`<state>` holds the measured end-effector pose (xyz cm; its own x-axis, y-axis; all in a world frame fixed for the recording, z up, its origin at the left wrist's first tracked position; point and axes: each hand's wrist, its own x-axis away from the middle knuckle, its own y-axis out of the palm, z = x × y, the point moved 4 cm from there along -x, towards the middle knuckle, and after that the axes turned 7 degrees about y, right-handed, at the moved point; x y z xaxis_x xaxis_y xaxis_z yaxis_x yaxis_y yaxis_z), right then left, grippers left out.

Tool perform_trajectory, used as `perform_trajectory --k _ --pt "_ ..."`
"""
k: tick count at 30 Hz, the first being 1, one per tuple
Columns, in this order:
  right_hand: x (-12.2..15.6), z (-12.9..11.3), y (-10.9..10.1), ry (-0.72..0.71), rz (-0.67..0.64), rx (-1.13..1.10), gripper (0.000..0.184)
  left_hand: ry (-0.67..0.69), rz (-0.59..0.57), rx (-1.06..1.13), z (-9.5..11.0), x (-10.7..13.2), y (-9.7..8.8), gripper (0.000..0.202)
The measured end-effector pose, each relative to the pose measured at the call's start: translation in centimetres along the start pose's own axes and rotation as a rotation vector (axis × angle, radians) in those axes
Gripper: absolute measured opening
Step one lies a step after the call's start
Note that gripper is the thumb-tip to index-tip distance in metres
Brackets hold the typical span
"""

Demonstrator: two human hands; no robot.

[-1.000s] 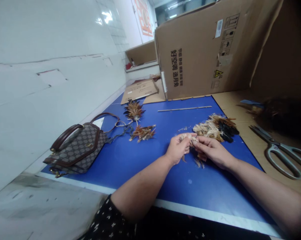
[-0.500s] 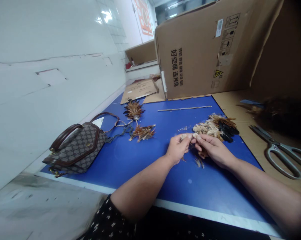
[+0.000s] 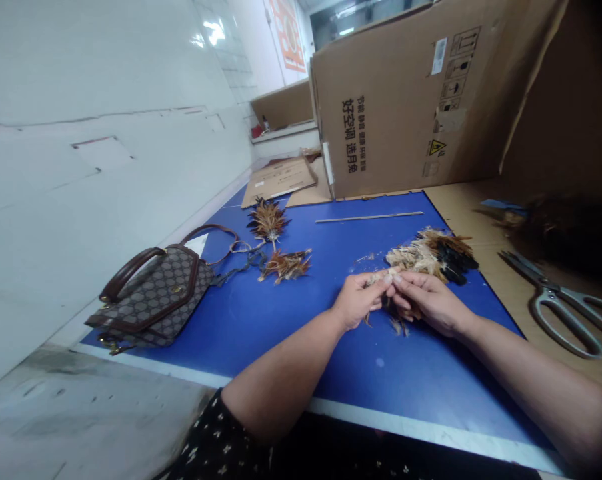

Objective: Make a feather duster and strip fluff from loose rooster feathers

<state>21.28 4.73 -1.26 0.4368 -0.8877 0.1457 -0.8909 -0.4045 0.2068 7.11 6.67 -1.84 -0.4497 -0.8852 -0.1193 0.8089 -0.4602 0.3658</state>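
On the blue table mat (image 3: 291,313) my left hand (image 3: 357,300) and my right hand (image 3: 427,301) meet, both pinching a small bunch of brown feathers (image 3: 387,279) between fingertips. Some feather tips (image 3: 397,325) stick out below my right palm. Just beyond my fingers lies a loose pile of tan, brown and black feathers (image 3: 431,255).
Two finished feather clusters (image 3: 275,243) lie further back, with a thin stick (image 3: 369,217) behind them. A patterned brown handbag (image 3: 153,297) sits at the left edge by the white wall. Large scissors (image 3: 563,303) rest on cardboard at right. A big cardboard box (image 3: 411,100) stands behind.
My fingertips have shifted slightly on the feather bunch, the left thumb now pressing it closer to my right fingers. Arms and everything else stay put.
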Motion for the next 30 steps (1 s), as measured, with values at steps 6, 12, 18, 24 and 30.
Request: perform_trajectory --k 6,12,18,24,30 --pt "0.4 -0.3 0.8 0.034 -0.174 -0.061 0.042 -0.050 -0.132 0.064 0.8 0.5 0.7 0.050" --pt "0.4 -0.5 1.0 0.009 -0.157 -0.043 0.037 0.021 -0.050 0.109 1.1 0.2 0.5 0.044" --pt "0.2 -1.1 -0.7 -0.069 0.083 -0.046 0.036 0.181 0.263 0.173 1.9 -1.0 -2.3 0.042" --pt "0.1 -1.6 -2.6 -0.240 0.353 0.018 0.034 0.234 0.440 0.188 3.2 -1.8 -4.6 0.046" --pt "1.0 -2.3 -1.7 -0.335 0.480 0.286 0.035 0.159 0.266 0.091 1.4 -1.2 -2.4 0.044"
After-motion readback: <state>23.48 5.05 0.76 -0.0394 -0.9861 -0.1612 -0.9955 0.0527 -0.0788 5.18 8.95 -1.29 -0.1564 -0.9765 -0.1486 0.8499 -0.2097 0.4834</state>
